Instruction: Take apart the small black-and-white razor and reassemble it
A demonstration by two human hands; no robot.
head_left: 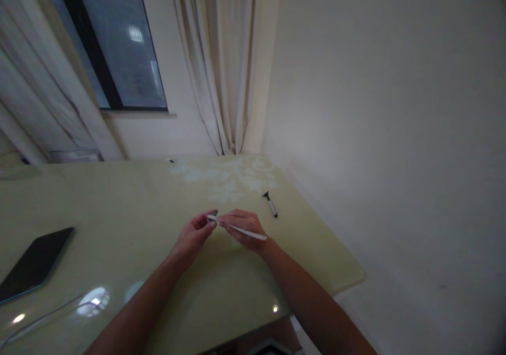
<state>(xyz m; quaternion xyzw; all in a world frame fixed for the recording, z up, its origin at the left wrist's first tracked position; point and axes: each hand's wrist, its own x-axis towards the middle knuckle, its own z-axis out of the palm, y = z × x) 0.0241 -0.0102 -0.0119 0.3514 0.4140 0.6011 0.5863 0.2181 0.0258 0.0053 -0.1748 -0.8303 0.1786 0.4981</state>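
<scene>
Both my hands meet over the middle of a pale yellow-green table (pixel 118 202). My right hand (pixel 245 228) is closed around a thin white stick-like tool (pixel 247 232) that slants from upper left to lower right. My left hand (pixel 193 238) pinches the tool's upper left tip with thumb and fingers. A dark bit shows at that tip; I cannot make out what it is. A razor (pixel 271 205) with a black head and a white and black handle lies on the table just beyond my right hand, untouched.
A dark phone or tablet (pixel 33 264) lies flat at the left of the table, with a white cable (pixel 43 318) near the front edge. A window (pixel 114 44) and cream curtains (pixel 221 65) stand behind. A bare wall (pixel 395 134) runs along the table's right edge.
</scene>
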